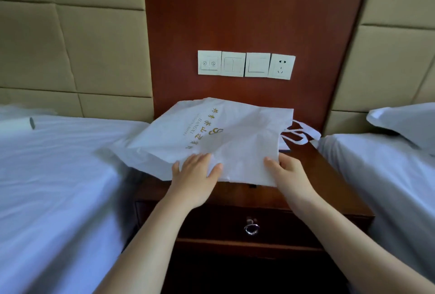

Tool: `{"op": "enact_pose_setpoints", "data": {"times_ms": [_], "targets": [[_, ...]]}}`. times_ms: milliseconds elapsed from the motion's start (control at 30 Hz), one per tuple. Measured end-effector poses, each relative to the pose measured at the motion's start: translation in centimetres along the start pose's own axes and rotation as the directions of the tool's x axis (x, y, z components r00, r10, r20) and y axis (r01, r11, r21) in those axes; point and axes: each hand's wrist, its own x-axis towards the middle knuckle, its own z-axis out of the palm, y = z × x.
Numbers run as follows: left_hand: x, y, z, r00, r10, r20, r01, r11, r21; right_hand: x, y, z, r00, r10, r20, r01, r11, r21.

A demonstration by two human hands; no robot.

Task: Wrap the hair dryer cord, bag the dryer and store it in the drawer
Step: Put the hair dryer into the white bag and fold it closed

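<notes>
A white fabric bag (235,133) with gold lettering lies on its side across the wooden nightstand (329,171), its handles (299,134) pointing right. It bulges, and the hair dryer and cord are hidden from view. My left hand (196,173) lies flat on the bag's near edge with fingers spread. My right hand (286,173) holds the bag's near right corner, thumb on top and fingers tucked under it. The drawer (235,225) below is closed, with a metal ring pull (251,227) at its front.
White-sheeted beds flank the nightstand, one at left (58,176) and one at right (388,176) with a pillow (409,121). A white roll-shaped object (18,126) lies on the left bed. Wall switches and a socket (281,66) sit on the wood panel above.
</notes>
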Motion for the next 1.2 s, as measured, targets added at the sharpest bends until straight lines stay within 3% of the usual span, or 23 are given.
{"op": "enact_pose_setpoints", "data": {"times_ms": [133, 233, 367, 467, 567, 667, 767, 933, 1100, 1200], "targets": [[0.0, 2.2, 1.0, 0.993, 0.114, 0.034, -0.110, 0.990, -0.086, -0.5, 0.1, -1.6, 0.978, 0.152, 0.141, -0.150, 0.988, -0.022], [-0.5, 4.0, 1.9, 0.975, 0.211, 0.067, -0.208, 0.977, -0.050, -1.0, 0.2, -2.5, 0.987, 0.100, 0.128, -0.102, 0.995, 0.009], [-1.4, 6.1, 2.7, 0.966, 0.234, 0.106, -0.228, 0.971, -0.070, -1.8, -0.2, -3.2, 0.992, 0.075, 0.106, -0.088, 0.988, 0.127], [-1.7, 7.0, 3.2, 0.975, 0.177, 0.132, -0.137, 0.955, -0.264, -2.4, -0.9, -2.8, 0.997, -0.008, 0.075, -0.004, 0.987, 0.160], [-1.4, 7.2, 3.8, 0.989, 0.081, 0.121, 0.004, 0.817, -0.577, -2.8, -1.2, -1.6, 0.989, 0.005, 0.146, -0.035, 0.978, 0.204], [-1.1, 6.9, 3.8, 0.993, -0.050, 0.108, 0.112, 0.692, -0.713, -3.1, -0.9, -0.8, 0.980, 0.063, 0.187, -0.108, 0.965, 0.239], [-1.1, 6.4, 3.6, 0.990, -0.098, 0.100, 0.140, 0.659, -0.739, -3.0, -0.8, -0.6, 0.967, 0.083, 0.242, -0.143, 0.960, 0.241], [-1.1, 6.2, 3.2, 1.000, -0.021, -0.019, 0.004, 0.766, -0.643, -2.9, -1.3, -0.7, 0.962, 0.040, 0.272, -0.091, 0.980, 0.178], [-1.1, 5.6, 3.1, 0.984, 0.090, 0.151, 0.012, 0.823, -0.569, -3.0, -1.1, -0.4, 0.978, -0.011, 0.208, -0.004, 0.997, 0.075], [-1.1, 5.5, 3.0, 0.973, 0.126, 0.195, 0.015, 0.803, -0.595, -3.2, -0.9, 0.0, 0.990, -0.043, 0.132, 0.043, 0.999, 0.002]]}}
